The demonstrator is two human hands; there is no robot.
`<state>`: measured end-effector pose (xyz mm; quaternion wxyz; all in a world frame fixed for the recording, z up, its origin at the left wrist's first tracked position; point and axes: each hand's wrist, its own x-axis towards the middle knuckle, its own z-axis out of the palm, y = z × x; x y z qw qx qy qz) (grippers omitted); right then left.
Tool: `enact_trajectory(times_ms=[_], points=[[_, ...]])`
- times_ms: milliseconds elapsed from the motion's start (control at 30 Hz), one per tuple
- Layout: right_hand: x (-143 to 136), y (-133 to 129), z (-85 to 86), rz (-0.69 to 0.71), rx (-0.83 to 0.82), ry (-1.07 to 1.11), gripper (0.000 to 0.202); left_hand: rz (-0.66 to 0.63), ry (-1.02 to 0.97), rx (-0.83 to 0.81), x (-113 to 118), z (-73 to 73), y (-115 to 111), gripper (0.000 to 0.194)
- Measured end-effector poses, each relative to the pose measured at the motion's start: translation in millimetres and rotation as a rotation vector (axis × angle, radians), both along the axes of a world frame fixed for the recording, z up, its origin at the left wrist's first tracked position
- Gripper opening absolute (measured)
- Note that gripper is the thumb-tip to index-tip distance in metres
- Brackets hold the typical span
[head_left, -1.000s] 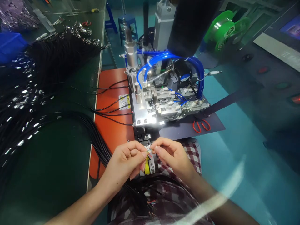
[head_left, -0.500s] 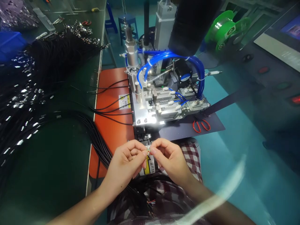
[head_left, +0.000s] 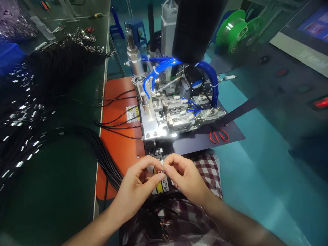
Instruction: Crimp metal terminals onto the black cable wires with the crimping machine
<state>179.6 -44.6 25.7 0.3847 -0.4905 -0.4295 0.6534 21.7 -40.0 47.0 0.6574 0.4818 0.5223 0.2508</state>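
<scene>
My left hand and my right hand meet fingertip to fingertip above my lap, in front of the machine. Thin coloured wire ends show between the pinched fingers of both hands; their exact grip is small and partly covered. Behind the fingers is a label with a yellow arrow. A bundle of black cables runs down past my left wrist, and more cable ends with bare coloured wires lie on my lap.
Several black cables lie across the orange plate into the machine. Red-handled scissors rest on the dark plate at right. Piled black cables cover the left table. A green spool and a screen stand at back right.
The fingertips of both hands have moved slightly down, and the left index finger and thumb are a bit more spread around the wires. The whole view has shifted slightly.
</scene>
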Motion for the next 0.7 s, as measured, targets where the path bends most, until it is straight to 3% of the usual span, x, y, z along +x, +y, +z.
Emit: enact_trajectory(times_ms=[167,267,367,500,700], points=[[2.8,-3.6,-2.3,0.043,-0.021,-0.008,0.02,-0.001,-0.07,-0.056,1.1,-1.0,3.6,0.02],[5.4,3.7,-6.3,0.049,-0.052,-0.008,0.019,-0.027,0.009,-0.049,0.8,1.8,7.1,0.018],[10.0,20.4,-13.9,0.034,-0.017,-0.074,0.016,-0.048,0.286,0.244,-1.3,1.3,13.9,0.012],[15.1,42.1,-27.1,0.033,0.007,-0.131,0.014,-0.206,0.598,0.711,-8.4,-13.2,24.9,0.016],[14.3,48.2,-34.5,0.049,-0.034,-0.102,0.015,-0.359,0.605,0.856,-19.3,-27.4,33.0,0.028]])
